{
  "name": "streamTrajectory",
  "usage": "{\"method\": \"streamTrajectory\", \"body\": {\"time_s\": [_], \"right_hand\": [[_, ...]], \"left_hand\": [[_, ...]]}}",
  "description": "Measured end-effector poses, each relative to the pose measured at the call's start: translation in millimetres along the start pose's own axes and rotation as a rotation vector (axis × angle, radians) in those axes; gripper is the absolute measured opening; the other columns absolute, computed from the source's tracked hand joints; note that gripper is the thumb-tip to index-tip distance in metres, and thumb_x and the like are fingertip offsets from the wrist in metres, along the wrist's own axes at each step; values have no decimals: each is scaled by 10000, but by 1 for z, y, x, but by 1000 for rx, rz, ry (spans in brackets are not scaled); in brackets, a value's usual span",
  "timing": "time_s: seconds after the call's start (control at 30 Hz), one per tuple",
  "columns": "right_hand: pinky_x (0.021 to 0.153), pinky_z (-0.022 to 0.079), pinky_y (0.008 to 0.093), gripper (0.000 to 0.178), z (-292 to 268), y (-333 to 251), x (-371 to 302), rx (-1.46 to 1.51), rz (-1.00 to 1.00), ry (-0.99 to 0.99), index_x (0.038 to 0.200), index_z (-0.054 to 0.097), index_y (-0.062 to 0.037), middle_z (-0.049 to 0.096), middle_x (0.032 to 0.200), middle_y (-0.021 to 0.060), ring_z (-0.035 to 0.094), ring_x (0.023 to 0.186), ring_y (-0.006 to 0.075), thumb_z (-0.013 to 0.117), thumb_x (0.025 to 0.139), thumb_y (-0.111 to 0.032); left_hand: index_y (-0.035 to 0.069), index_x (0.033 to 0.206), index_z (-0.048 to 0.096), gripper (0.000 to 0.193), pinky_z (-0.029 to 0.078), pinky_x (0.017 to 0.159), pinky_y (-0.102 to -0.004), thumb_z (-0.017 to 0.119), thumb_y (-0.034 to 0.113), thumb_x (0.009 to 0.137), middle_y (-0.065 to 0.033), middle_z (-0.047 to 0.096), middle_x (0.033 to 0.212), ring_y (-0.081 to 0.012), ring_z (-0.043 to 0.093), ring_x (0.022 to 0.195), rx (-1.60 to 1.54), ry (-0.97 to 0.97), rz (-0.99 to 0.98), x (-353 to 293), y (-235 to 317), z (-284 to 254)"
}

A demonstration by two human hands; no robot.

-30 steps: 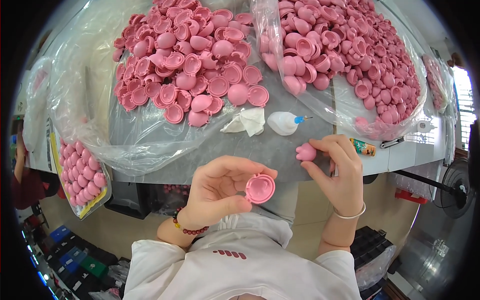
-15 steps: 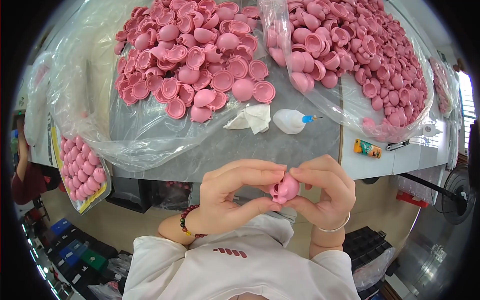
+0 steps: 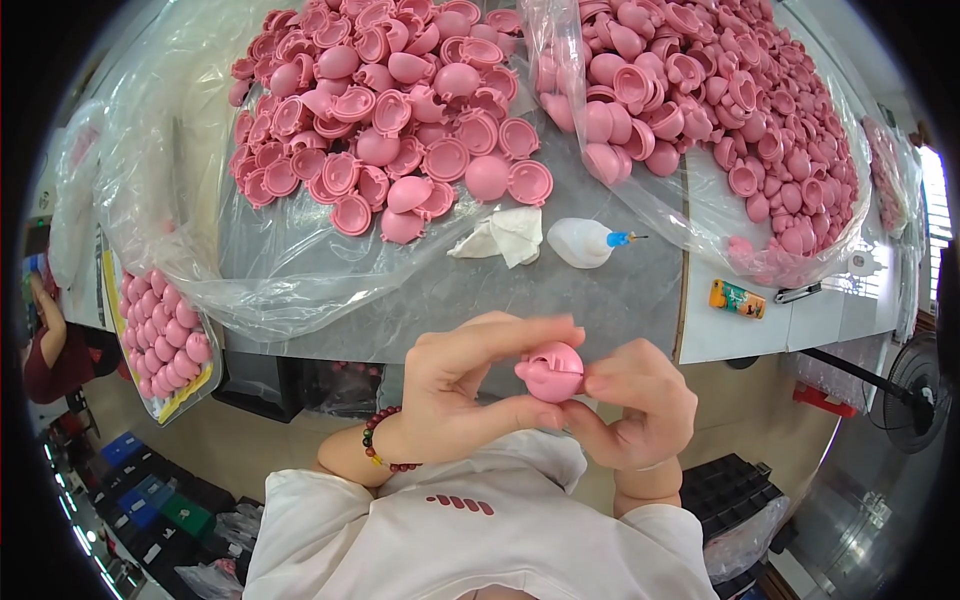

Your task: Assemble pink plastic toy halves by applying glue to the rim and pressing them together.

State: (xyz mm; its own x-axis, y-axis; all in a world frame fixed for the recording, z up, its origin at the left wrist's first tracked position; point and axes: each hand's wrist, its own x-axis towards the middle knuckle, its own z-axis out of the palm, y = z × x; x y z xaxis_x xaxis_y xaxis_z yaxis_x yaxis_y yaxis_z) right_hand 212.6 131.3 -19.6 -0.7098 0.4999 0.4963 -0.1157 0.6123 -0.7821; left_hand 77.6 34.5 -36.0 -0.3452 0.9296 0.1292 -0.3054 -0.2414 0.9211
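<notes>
A small pink plastic ball (image 3: 552, 378), made of two shells with a seam and a projecting knob, is held between my two hands in front of the table edge. My left hand (image 3: 468, 375) curves round its left side, the thumb at the ball's underside and the index finger over the top, its tip slightly blurred. On the right, my right hand (image 3: 640, 405) pinches the ball's edge between thumb and bent fingers. Beyond the hands on the grey table lie a white squeeze bottle (image 3: 578, 243) with a blue needle tip and a crumpled white cloth (image 3: 498, 237).
Loose pink half shells (image 3: 385, 120) are heaped on clear plastic, with another heap (image 3: 690, 110) farther right. A tray of pink balls (image 3: 165, 335) stands at the left. An orange-and-green lighter (image 3: 737, 299) lies at the right, near a black fan (image 3: 915, 390). Another person's arm (image 3: 48, 320) shows far left.
The pink ball has turned in my fingers and shifted slightly left. Its gap looks narrower, and my right hand has moved lower on its side.
</notes>
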Motion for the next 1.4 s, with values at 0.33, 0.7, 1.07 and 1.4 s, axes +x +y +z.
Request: {"method": "streamTrajectory", "body": {"time_s": [0.33, 0.7, 1.07, 1.4], "right_hand": [[537, 365, 208, 316, 0, 17, 15, 97, 271, 349, 905, 507, 22, 510, 780, 71, 429, 611, 107, 639, 617, 24], [586, 404, 213, 320, 12, 34, 43, -422, 94, 57, 973, 527, 24, 598, 909, 80, 514, 736, 123, 631, 675, -29], [651, 433, 202, 214, 1, 22, 25, 156, 454, 189, 942, 519, 41, 599, 869, 132, 552, 749, 111, 567, 758, -58], [573, 412, 184, 214, 11, 18, 25, 186, 460, 275, 887, 552, 22, 607, 764, 63, 528, 643, 71, 614, 687, -23]], "left_hand": [[-38, 957, 579, 470, 484, 703, -269, 783, 112, 561, -180, 602, 889, -188, 588, 820, 164, -23, 121, -4, 3, -3], [53, 907, 446, 554, 467, 659, -280, 762, 375, 584, -93, 548, 794, -190, 557, 774, -456, 67, -156, 0, 2, 2], [68, 928, 448, 553, 462, 611, -297, 681, 477, 638, -101, 571, 807, -197, 540, 711, -604, -1, -352, 2, 5, 0], [54, 928, 518, 436, 472, 679, -346, 647, 410, 712, -147, 571, 793, -214, 549, 712, -391, -71, -188, -4, 9, -9]]}}
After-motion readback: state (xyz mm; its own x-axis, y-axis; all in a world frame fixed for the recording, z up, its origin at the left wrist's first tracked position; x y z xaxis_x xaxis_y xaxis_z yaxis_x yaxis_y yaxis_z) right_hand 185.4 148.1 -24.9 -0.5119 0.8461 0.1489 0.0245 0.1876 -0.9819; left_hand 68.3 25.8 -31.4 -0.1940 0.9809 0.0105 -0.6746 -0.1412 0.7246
